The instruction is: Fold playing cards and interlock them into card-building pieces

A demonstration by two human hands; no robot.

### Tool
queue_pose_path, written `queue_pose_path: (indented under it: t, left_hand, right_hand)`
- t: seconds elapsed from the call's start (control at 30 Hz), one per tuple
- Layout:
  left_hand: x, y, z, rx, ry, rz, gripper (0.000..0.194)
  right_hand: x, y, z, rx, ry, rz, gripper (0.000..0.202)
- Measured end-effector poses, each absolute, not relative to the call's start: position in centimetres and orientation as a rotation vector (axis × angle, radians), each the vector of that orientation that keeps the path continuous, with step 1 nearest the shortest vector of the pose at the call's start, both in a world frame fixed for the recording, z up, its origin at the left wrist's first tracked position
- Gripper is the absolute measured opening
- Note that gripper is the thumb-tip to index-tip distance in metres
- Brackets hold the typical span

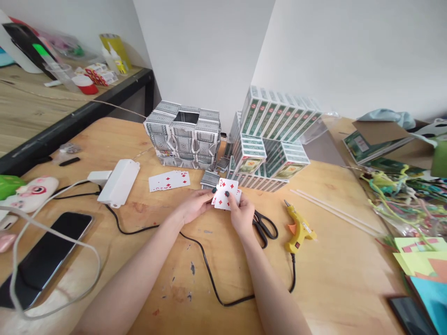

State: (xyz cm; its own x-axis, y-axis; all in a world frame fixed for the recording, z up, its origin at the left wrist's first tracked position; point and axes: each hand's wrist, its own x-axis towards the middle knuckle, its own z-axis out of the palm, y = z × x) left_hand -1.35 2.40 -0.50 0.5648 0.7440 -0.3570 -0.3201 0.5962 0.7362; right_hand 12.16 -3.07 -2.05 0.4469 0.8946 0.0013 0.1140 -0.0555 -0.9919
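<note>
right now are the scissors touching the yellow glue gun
Apart. The head view shows bare wood between the scissors and the glue gun.

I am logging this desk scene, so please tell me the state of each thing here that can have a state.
left hand: gripping the playing card
right hand: gripping the playing card
playing card: face up, held above the table
fanned cards: face up, lying flat
scissors: closed, lying flat
glue gun: lying on its side, cord attached
phone: screen dark
</note>
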Motion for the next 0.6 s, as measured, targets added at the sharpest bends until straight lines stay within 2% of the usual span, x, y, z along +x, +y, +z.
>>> queue_pose_path:
  t: [0.6]
  left_hand:
    - [-0.62,2.07,-0.25,0.721,0.802,0.747,0.019]
  right_hand:
    - [12.10,-3.29,-1.58,-1.596,-1.042,0.699,0.032]
